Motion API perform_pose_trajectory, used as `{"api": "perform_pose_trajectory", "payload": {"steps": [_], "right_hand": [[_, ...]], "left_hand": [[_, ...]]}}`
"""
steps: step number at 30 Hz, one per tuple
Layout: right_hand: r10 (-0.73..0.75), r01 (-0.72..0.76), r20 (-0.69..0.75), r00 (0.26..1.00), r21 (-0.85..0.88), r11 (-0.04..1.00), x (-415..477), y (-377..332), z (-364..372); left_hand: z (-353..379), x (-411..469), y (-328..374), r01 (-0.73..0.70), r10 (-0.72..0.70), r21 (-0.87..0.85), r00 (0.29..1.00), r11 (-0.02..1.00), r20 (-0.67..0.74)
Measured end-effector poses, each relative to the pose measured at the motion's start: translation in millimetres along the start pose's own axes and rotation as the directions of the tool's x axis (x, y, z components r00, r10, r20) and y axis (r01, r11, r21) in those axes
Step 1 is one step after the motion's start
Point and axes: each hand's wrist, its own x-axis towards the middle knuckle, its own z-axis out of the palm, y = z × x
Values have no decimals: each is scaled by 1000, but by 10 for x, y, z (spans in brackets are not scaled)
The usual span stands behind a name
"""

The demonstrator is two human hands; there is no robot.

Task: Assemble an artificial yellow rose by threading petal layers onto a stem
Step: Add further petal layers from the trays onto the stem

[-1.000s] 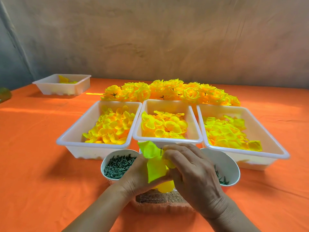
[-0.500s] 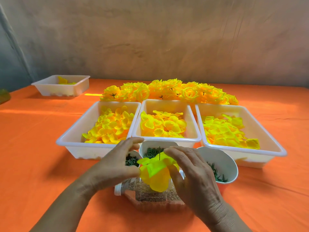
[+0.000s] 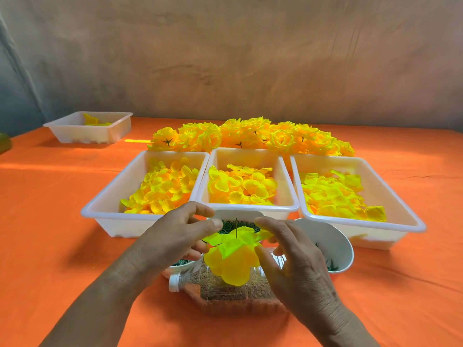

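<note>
A thin stem (image 3: 236,225) stands upright from a grain-filled clear bottle (image 3: 225,294) lying on the orange desk (image 3: 50,246). Its tip pokes up through the yellow petal layers (image 3: 233,261) threaded on it. The right hand (image 3: 295,266), palm down, pinches the layers' right edge between forefinger and thumb. The left hand (image 3: 172,239) hovers just beside their left edge, fingers loosely curled, gripping nothing.
</note>
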Motion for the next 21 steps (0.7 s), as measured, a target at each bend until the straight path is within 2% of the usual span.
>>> {"api": "perform_pose_trajectory", "payload": {"steps": [9, 21], "right_hand": [[-94, 95, -21, 995, 52, 994, -23, 44, 6], [-273, 274, 20, 962, -128, 953, -83, 17, -26]], "left_hand": [[34, 2, 4, -31, 26, -104, 999, 994, -47], [62, 112, -13, -75, 70, -69, 996, 995, -61]]}}
